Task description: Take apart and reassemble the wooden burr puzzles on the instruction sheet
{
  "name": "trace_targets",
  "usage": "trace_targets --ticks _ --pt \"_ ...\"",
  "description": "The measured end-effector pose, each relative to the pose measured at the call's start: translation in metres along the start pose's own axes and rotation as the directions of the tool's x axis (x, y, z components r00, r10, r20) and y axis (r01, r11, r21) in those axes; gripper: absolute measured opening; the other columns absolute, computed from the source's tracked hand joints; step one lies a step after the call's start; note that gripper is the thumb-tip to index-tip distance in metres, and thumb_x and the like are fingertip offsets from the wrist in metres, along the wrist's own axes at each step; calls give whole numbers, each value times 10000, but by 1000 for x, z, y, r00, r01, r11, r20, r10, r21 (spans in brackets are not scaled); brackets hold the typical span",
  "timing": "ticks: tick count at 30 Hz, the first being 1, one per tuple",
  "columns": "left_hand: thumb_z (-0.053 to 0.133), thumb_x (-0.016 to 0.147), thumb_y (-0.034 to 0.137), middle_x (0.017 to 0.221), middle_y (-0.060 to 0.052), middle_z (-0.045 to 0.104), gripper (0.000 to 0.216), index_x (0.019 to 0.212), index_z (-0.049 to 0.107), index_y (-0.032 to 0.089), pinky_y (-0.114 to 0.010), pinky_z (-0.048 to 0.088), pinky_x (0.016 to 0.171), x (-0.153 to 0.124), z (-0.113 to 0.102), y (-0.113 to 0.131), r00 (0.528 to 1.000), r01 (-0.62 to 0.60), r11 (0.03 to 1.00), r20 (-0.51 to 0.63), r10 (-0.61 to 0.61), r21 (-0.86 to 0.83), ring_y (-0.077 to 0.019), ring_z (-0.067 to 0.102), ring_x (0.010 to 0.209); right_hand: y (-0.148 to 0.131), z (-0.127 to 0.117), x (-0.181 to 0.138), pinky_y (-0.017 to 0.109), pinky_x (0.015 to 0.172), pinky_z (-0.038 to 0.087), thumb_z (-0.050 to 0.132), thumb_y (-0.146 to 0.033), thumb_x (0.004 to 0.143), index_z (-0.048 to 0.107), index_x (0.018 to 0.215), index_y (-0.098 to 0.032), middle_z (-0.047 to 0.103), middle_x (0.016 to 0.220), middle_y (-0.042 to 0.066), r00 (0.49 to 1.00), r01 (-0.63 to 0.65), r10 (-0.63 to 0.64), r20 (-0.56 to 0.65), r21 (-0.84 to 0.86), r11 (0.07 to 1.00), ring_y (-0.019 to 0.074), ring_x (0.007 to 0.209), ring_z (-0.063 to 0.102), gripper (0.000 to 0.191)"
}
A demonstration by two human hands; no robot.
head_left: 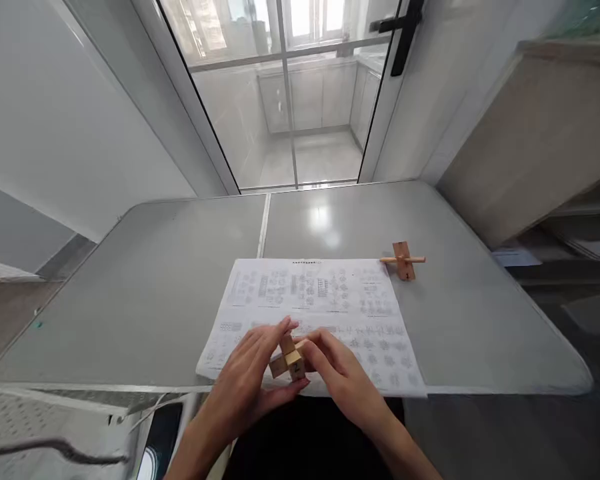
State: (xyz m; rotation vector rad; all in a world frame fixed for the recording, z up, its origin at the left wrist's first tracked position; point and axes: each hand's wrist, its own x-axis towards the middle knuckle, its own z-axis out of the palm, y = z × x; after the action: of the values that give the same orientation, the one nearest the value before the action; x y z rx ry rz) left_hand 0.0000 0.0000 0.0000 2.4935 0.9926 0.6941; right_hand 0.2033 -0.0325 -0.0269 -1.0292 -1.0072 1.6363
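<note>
Between both hands, near the table's front edge, is a wooden burr puzzle point(294, 363) made of interlocking blocks. One block end facing me bears a dark "2". My left hand point(247, 373) grips it from the left, fingers over the top and thumb beneath. From the right, my right hand point(337, 373) pinches another block of it between thumb and fingers; part of that block is hidden. Under the hands lies a large printed instruction sheet point(275, 307) with rows of small diagrams.
A second small wooden puzzle point(404, 261), a flat piece crossed by a round stick, rests by the sheet's upper right corner. The grey folding table point(180, 280) has a seam left of centre. Behind it stands a glass door point(325, 100); shelves point(570, 233) are at right.
</note>
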Motion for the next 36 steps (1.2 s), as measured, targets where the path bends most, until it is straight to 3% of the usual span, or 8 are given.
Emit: trace_targets --ticks 5,8,10,14,15,20,28,36 --pt "767 947 432 1564 -115 577 972 1695 152 351 -499 533 1141 0 0 0 995 85 996 45 -86 15 -316 562 1428 0 -3 3 394 921 568 608 -613 1018 624 927 -224 756 1159 78 1000 4 -3 -21 70 998 236 966 724 400" --pt "763 912 562 1661 -138 452 1038 1702 129 335 -545 506 1178 -3 0 -8 982 174 983 58 -177 60 -358 486 1500 2 -29 2 417 952 560 603 -660 993 669 957 -224 748 1273 111 977 16 -36 -211 -92 996 282 1057 731 443" --pt "692 967 554 1683 -132 417 938 1697 145 335 -547 495 1189 -10 2 -20 972 228 967 37 -233 110 -355 465 1519 2 -55 0 427 987 541 606 -678 974 697 1009 -232 752 1294 119 911 -18 -84 -404 -244 970 321 1185 700 456" --pt "592 1027 542 1662 -138 438 762 1664 251 300 -575 450 1216 -33 4 -59 946 322 917 -48 -320 233 -357 444 1531 -1 -110 -4 434 983 522 607 -646 965 705 1076 -249 747 1332 106 702 -136 -206 -682 -413 900 332 1233 683 424" --pt "579 1030 549 1656 -145 446 749 1658 268 285 -581 444 1218 -39 4 -69 942 336 906 -68 -330 258 -363 443 1532 -1 -121 -5 434 967 521 599 -632 969 701 1057 -247 749 1322 104 652 -158 -247 -717 -446 881 328 1208 692 408" --pt "524 1044 563 1693 -140 409 731 1658 269 261 -592 408 1236 -62 -2 -107 917 396 862 -101 -385 315 -368 366 1580 4 -153 -1 450 920 503 563 -571 973 630 886 -229 734 1279 136 527 -209 -455 -717 -629 749 323 1131 682 359" --pt "420 1073 564 1731 -90 353 686 1670 299 247 -631 358 1251 -67 6 -114 898 418 791 -74 -433 446 -367 259 1626 11 -161 4 458 934 488 557 -616 969 583 816 -237 708 1221 158 489 -232 -523 -698 -682 694 328 1145 643 410" --pt "408 1066 579 1712 -97 390 681 1644 355 222 -621 355 1260 -65 14 -106 875 482 773 -169 -454 413 -356 308 1609 20 -156 -16 427 916 523 625 -641 942 656 1090 -214 673 1345 141 476 -208 -435 -764 -578 789 314 1146 660 453"
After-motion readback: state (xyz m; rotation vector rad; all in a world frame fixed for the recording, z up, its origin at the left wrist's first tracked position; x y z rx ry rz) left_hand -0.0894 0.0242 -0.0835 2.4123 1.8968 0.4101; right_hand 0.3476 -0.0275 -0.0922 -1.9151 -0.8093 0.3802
